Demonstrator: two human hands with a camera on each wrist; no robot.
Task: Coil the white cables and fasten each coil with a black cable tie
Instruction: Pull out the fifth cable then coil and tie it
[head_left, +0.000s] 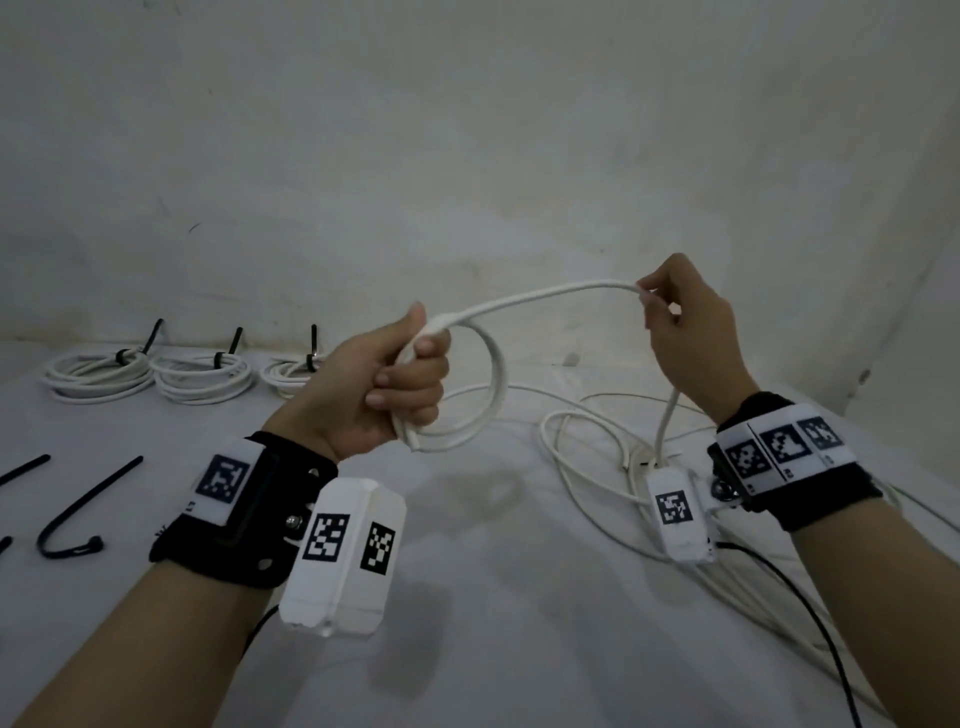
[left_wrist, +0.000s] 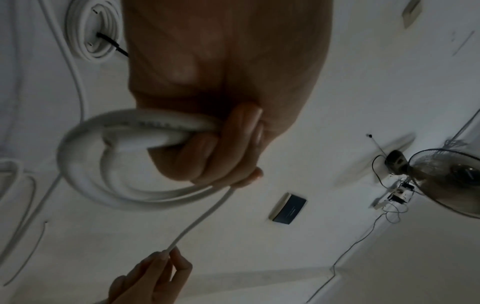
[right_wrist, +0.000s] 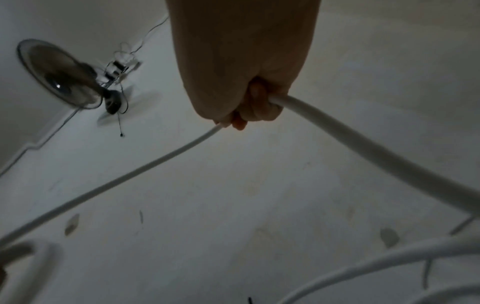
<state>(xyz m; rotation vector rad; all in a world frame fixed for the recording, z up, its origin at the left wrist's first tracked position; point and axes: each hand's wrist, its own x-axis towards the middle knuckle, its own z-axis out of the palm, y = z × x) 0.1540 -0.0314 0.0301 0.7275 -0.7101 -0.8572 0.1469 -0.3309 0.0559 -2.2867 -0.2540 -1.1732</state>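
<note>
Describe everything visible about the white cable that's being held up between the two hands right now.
The white cable is round, smooth and plastic-looking. The left hand grips a small loop of it, about two turns, held upright above the white surface. From that fist a single strand arcs up and across to the right hand, whose fingers pinch it. Past the pinch it hangs down under the right wrist to a loose, uncoiled tangle lying on the surface. No tie is on it yet.
</note>
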